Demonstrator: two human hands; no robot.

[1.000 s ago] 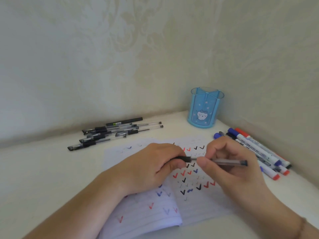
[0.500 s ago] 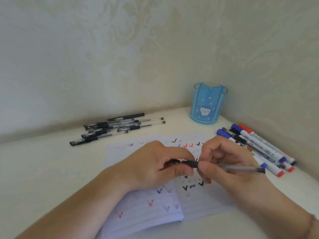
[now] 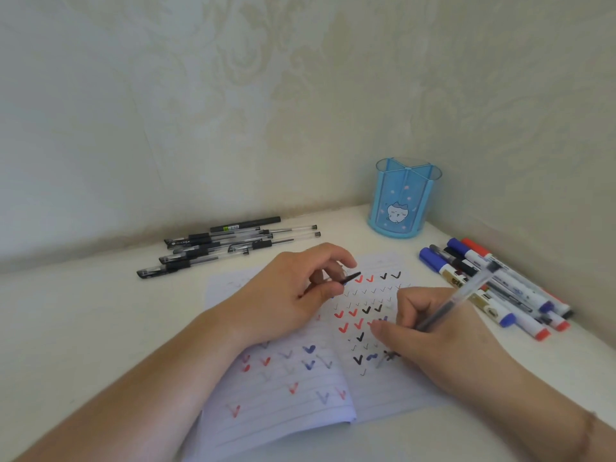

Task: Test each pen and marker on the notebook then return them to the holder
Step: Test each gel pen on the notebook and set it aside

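Head view: right hand (image 3: pixel 443 331) grips a clear pen (image 3: pixel 460 296), tip down on the open notebook (image 3: pixel 283 391) among tick marks. Left hand (image 3: pixel 293 295) pinches the black cap (image 3: pixel 351 277) above the page. Markers (image 3: pixel 493 288) lie just right; pens (image 3: pixel 220 248) behind left; blue holder (image 3: pixel 405 201) upright in the corner.

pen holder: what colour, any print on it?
Translucent light blue pen holder, with a white cartoon cat and small pale star-like specks on the front. Head view, the only one.
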